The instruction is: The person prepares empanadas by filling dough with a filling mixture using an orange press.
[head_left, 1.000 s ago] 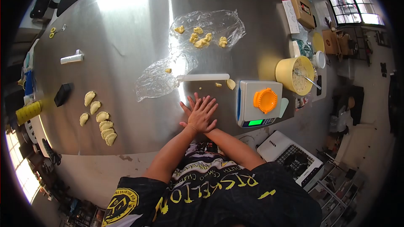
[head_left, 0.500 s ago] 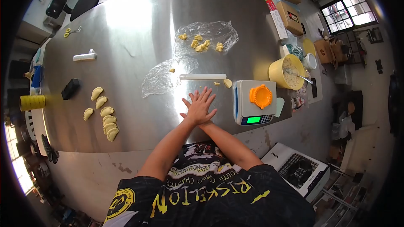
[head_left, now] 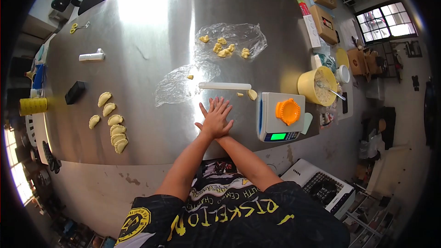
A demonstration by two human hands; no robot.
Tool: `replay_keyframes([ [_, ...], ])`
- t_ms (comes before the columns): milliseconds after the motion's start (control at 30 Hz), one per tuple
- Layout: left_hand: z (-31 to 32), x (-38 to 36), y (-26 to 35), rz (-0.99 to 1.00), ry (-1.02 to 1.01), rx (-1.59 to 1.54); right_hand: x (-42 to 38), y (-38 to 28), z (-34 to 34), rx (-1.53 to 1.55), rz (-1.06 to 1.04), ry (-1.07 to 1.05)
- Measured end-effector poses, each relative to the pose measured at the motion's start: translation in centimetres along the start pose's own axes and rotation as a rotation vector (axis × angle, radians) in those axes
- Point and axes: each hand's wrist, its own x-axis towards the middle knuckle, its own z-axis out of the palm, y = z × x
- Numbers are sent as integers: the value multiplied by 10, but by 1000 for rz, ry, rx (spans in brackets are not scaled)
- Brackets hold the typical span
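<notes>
My left hand (head_left: 215, 122) lies flat over my right hand (head_left: 202, 109), wrists crossed, on the steel table (head_left: 156, 133). The left fingers are spread; of the right, mainly stretched fingertips show at the left side. Whatever may be under the palms is hidden. Just beyond the fingertips lies a white rolling pin (head_left: 225, 86), with a dough piece (head_left: 252, 94) and a smaller dough bit (head_left: 240, 94) at its right end. To the right, a digital scale (head_left: 271, 110) carries an orange dumpling mould (head_left: 288, 112).
Several crimped dumplings (head_left: 115, 120) lie at left, near a black block (head_left: 75, 93). Plastic film (head_left: 252, 34) holds several dough lumps (head_left: 223, 51); another film sheet (head_left: 172, 87) lies nearer. A yellow tub (head_left: 308, 87) of filling with a spoon stands right, beside a pale green scraper (head_left: 308, 123).
My stacked hands have shifted very slightly toward my body, still pressed together. The view has shifted a little; the things on the table appear unmoved.
</notes>
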Motion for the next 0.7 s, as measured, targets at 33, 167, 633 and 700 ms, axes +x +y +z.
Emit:
replay_keyframes([
  [33, -1, 1, -2, -1, 3, -6, 6, -3, 1, 4, -11, -2],
  [167, -7, 5, -2, -28, -18, -48, 22, -4, 15, 94, -81, 38],
  [633, -13, 15, -7, -42, -118, -100, 56, -2, 74, 396, -234, 161],
  [700, -14, 14, -6, -31, -115, -96, 56, -5, 79, 439, -244, 191],
])
